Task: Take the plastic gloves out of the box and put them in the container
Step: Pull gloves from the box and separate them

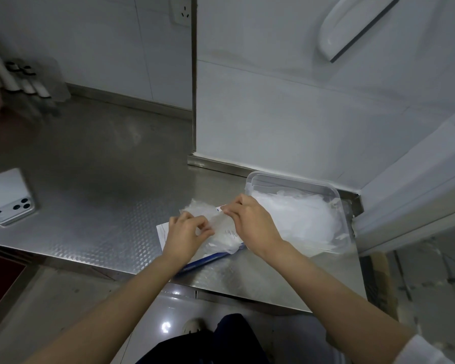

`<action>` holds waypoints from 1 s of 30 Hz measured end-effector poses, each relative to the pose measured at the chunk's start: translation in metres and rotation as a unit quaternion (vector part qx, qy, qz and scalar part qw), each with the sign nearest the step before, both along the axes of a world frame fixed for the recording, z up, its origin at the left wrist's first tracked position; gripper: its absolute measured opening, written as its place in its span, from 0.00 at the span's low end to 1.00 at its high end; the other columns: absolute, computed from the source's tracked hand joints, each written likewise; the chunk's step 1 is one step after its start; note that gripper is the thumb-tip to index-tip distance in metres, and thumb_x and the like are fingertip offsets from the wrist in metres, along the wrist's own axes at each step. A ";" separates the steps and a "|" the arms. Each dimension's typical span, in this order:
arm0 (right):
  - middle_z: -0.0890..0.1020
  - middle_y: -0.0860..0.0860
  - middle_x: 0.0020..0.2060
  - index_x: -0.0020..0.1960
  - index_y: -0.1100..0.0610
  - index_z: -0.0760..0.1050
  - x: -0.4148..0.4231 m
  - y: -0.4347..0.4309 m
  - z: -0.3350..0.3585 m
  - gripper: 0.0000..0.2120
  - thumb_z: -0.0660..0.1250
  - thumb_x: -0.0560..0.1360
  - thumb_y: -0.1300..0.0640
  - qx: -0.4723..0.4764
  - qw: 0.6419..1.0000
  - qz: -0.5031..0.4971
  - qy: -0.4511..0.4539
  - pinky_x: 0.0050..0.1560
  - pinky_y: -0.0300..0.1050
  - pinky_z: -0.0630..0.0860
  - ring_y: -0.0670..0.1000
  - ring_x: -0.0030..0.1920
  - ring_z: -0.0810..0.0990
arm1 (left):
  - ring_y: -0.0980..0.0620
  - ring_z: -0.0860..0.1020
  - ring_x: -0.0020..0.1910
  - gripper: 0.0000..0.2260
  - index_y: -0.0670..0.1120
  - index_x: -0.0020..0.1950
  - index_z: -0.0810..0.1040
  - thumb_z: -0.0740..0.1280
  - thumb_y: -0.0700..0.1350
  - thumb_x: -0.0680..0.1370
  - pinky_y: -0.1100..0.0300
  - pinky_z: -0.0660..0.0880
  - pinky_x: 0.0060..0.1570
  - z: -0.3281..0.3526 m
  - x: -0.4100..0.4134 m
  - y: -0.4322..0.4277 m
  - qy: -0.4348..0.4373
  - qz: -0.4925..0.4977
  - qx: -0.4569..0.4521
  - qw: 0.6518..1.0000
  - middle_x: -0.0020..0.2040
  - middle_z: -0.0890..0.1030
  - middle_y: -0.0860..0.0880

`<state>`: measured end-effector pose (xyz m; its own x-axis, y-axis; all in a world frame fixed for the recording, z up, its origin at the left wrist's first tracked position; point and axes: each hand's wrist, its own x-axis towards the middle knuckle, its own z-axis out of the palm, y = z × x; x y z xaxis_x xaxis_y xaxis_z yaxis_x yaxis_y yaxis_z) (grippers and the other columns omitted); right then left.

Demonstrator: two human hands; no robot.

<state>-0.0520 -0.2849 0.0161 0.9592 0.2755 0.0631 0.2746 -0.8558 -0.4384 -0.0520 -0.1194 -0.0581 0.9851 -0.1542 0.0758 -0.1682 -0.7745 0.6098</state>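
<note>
Gloves (217, 231) in a crumpled clear wad, on top of box (161, 232), near front edge of bench (103, 179), right of its middle. Pinched from two sides: at the left by left hand (185, 236), thumb against curled fingers; at the top by right hand (252, 222), fingertips drawn tight on a fold. Both grips narrow, closed on the film, wad stretched a little between them.

Box: flat, white with a blue rim, askew to front edge, mostly hidden under hands and wad. Shows only its left corner and a strip of the blue side.

Container (294, 179): clear, no lid on it, at right back corner of bench, close against the wall. Holds a white pile (300, 219) of more gloves, heaped about to the rim. Stands just right of box; touching or not, cannot tell, right hand in the way.

Phone (9, 197): at left edge, face down, lenses toward front edge, well apart from box.

Bottles (24, 77): back left corner, white with dark caps, too blurred to tell more.

Socket (181, 9): on the wall above back edge.

Shoe (193, 325): on the floor below front edge.
</note>
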 end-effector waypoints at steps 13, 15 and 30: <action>0.80 0.53 0.42 0.48 0.57 0.75 0.028 -0.020 0.045 0.14 0.51 0.76 0.60 0.137 0.983 -0.113 -0.049 0.48 0.51 0.74 0.55 0.45 0.78 | 0.50 0.67 0.63 0.13 0.46 0.58 0.76 0.64 0.53 0.78 0.56 0.59 0.60 -0.003 0.007 0.011 0.136 -0.076 0.222 0.963 0.56 0.76 0.47; 0.79 0.52 0.39 0.49 0.57 0.75 0.035 -0.029 0.053 0.13 0.52 0.77 0.61 0.137 0.981 -0.119 -0.071 0.45 0.49 0.74 0.55 0.42 0.78 | 0.49 0.68 0.63 0.16 0.46 0.60 0.75 0.67 0.51 0.76 0.56 0.62 0.62 0.011 0.016 0.013 0.206 -0.115 0.193 0.953 0.59 0.76 0.47; 0.77 0.41 0.35 0.46 0.50 0.76 0.039 -0.060 0.080 0.04 0.64 0.78 0.57 0.209 0.977 0.032 -0.019 0.44 0.38 0.73 0.42 0.37 0.75 | 0.59 0.78 0.44 0.04 0.47 0.48 0.81 0.71 0.43 0.74 0.63 0.73 0.50 0.130 0.052 -0.061 0.175 -0.173 -0.199 0.948 0.44 0.81 0.53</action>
<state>-0.0129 -0.3454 0.0965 0.9360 0.2770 0.2173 0.3437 -0.5850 -0.7347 0.0004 -0.1802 0.0715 0.8560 -0.5013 -0.1264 -0.1036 -0.4058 0.9081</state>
